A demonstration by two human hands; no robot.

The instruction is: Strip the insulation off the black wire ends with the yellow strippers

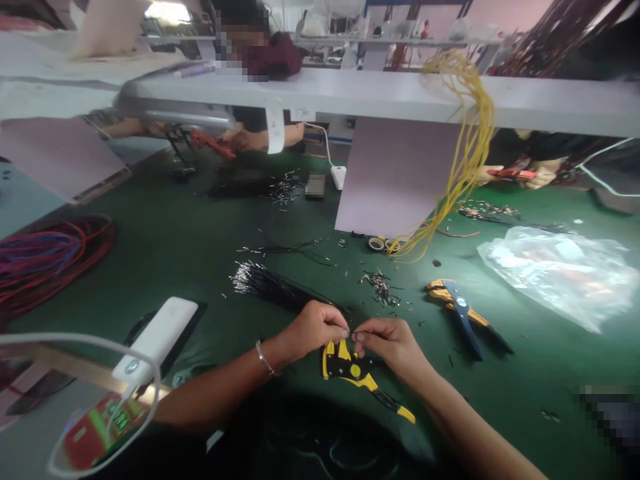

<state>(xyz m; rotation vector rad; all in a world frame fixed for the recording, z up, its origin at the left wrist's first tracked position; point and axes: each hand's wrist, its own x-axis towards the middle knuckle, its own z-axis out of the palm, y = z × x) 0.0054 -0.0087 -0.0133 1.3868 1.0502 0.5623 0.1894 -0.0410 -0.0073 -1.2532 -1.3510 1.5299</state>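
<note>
My left hand [320,325] and my right hand [387,339] meet nearly fingertip to fingertip, each closed in a pinch. A short bit of thin black wire [351,332] shows between them; the rest is hidden by the fingers. Just below lies a yellow and black wire stripper [356,371], which neither hand grips. Behind my left hand a bundle of black wires [277,288] lies on the green table, its bright metal-tipped ends pointing left. Beyond my right hand is a small pile of wire pieces [381,288].
A blue and orange wire stripper [460,310] and a clear plastic bag [560,273] lie right. Yellow wires [470,147] hang from the shelf [350,87]. Left are a white power bank [157,337] and red-blue wire coils [45,260]. Co-workers' hands [245,140] hold red-handled tools across the table.
</note>
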